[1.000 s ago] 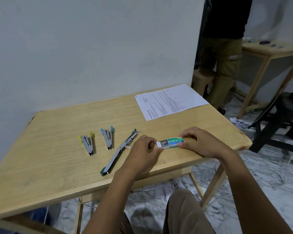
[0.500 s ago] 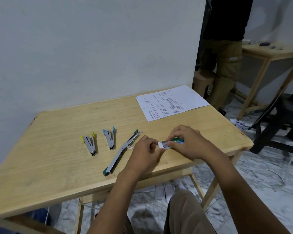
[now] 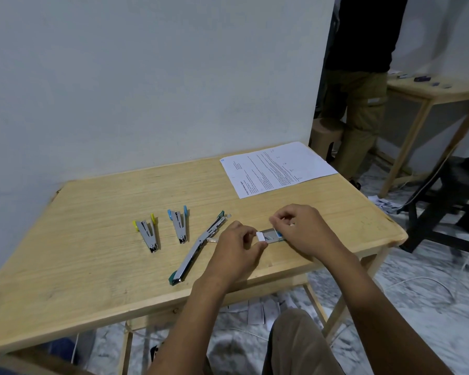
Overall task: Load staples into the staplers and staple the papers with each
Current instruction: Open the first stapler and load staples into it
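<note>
"His left hand (image 3: 236, 253) pinches the tray end of the staple box (image 3: 271, 236). His right hand (image 3: 301, 231) curls over its other end, and I can't tell what it's holding."

"He should hold it level, lift out one strip, then feed the green stapler (image 3: 198, 247) just left of that pinch."

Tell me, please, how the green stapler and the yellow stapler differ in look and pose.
The green stapler is swung wide open into one long line; the yellow stapler makes a narrow V. The green stapler lies next to the left hand; the yellow stapler lies farthest left. Both are mostly metal and lie on the table.
</note>
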### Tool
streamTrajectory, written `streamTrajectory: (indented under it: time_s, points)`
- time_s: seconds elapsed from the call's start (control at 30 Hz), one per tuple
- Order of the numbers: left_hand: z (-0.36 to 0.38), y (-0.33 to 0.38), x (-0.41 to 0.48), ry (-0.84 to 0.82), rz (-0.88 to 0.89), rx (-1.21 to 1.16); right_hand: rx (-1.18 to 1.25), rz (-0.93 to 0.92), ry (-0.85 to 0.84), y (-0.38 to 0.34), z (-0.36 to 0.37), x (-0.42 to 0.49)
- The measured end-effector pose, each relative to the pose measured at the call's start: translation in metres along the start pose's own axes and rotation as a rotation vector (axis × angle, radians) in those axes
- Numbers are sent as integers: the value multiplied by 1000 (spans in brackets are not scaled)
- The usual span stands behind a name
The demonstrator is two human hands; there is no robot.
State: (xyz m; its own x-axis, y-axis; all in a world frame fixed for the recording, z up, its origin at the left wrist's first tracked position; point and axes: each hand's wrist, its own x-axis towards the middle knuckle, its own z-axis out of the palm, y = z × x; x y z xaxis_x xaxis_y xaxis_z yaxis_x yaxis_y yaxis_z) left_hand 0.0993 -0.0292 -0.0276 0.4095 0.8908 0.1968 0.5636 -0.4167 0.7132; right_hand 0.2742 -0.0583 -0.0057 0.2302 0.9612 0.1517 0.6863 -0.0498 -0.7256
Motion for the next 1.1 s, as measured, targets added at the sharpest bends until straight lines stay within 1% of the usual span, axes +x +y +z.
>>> streamTrajectory:
  time_s: [0.13,0.3,0.43,0.57,0.8,1.1]
  points:
    - [0,1,1,7,-16,-7,134,19,91,1,-7,-6]
    - [0,3,0,-8,-28,-12,199,39,83,3,-10,-9]
    - [0,4,0,4,-28,-10,184,31,57,5,-7,-9]
    - [3,5,0,19,-27,-4,158,23,66,11,-4,-8]
    - [6,5,4,18,-75,-30,239,33,95,18,1,-8]
    - [6,6,1,12,-92,-23,232,32,97,18,3,-11]
